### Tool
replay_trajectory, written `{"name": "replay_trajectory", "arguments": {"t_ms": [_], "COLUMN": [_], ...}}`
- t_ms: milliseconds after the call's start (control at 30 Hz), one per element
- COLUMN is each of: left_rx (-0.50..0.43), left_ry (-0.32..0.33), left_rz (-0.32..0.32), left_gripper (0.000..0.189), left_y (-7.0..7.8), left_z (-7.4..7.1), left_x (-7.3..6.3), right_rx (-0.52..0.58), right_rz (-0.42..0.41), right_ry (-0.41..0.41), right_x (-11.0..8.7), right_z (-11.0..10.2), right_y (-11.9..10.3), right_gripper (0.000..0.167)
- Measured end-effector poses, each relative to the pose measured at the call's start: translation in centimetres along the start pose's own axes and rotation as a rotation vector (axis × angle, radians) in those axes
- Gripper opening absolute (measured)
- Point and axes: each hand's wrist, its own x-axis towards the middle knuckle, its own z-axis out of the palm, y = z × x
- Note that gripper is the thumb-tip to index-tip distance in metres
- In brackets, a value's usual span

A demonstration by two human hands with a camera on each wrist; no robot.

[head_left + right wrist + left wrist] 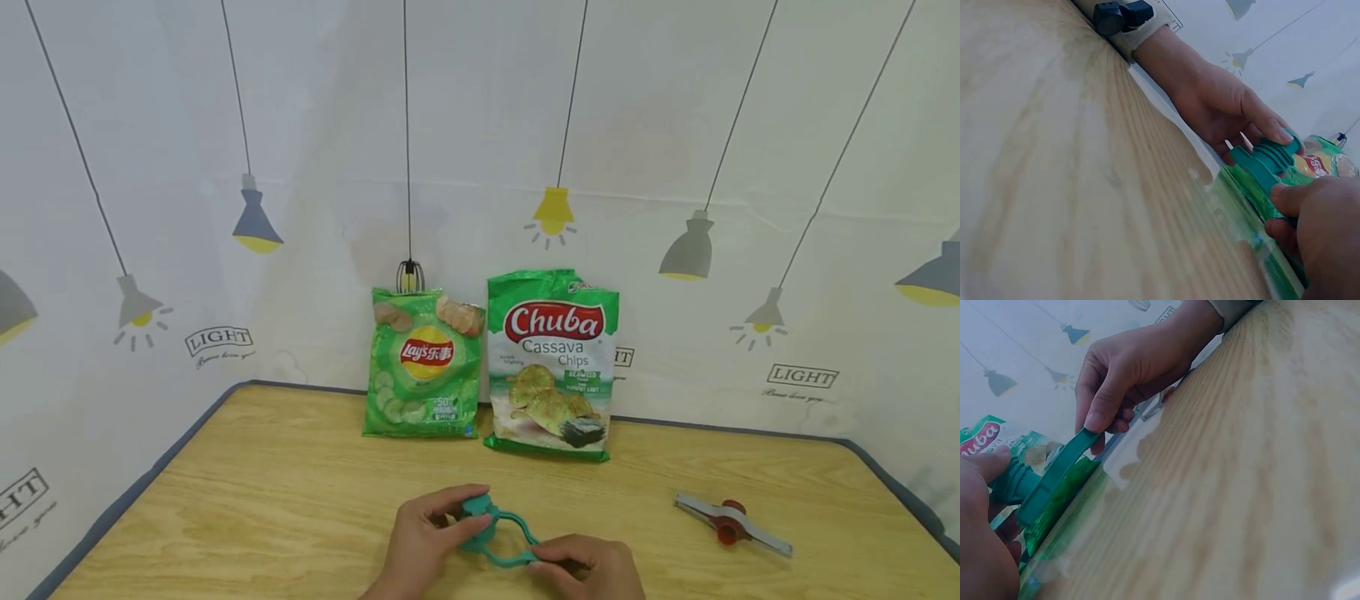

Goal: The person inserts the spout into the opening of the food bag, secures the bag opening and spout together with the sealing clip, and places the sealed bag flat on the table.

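White lamp-print backdrop [465, 108], wood-grain counter [285, 492]. Your left hand [425, 533] and right hand [596, 571] pinch opposite ends of teal plastic looped clip [1054, 480], in front of green-and-white Chuba bag [551, 367]; left of Chuba bag, green Lay's bag [424, 367]; right, grey-and-red bar-shaped tool [729, 527].

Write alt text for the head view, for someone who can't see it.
A person's left hand and right hand pinch opposite ends of a teal plastic piece at a wooden table. Behind, a Lay's bag and a Chuba bag stand before a lamp-print backdrop; a gray-and-red device lies to the right.
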Motion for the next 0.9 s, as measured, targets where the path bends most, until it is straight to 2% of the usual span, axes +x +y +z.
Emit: {"name": "replay_trajectory", "arguments": {"t_ms": [200,367,667,900], "left_rx": [0.020,0.020,0.017,-0.005], "left_ry": [0.051,0.060,-0.005,-0.060], "left_rz": [-0.005,-0.045,-0.072,-0.072], "left_gripper": [0.035,0.036,0.037,0.038], "left_y": [0.1,0.2,-0.3,-0.3], "left_z": [-0.5,-1.0,-1.2,-1.1], "left_x": [0.2,0.3,0.4,0.3], "right_rx": [-0.058,-0.113,-0.277,-0.370], "right_rz": [0.014,0.067,0.217,0.294], "right_ry": [0.042,0.091,0.234,0.245], "right_x": [-0.5,-0.8,-1.5,-1.7], "right_z": [-1.4,-2.4,-4.7,-6.8], "right_y": [0.8,1.2,1.8,3.2], "right_gripper": [0.014,0.012,0.021,0.018]}}
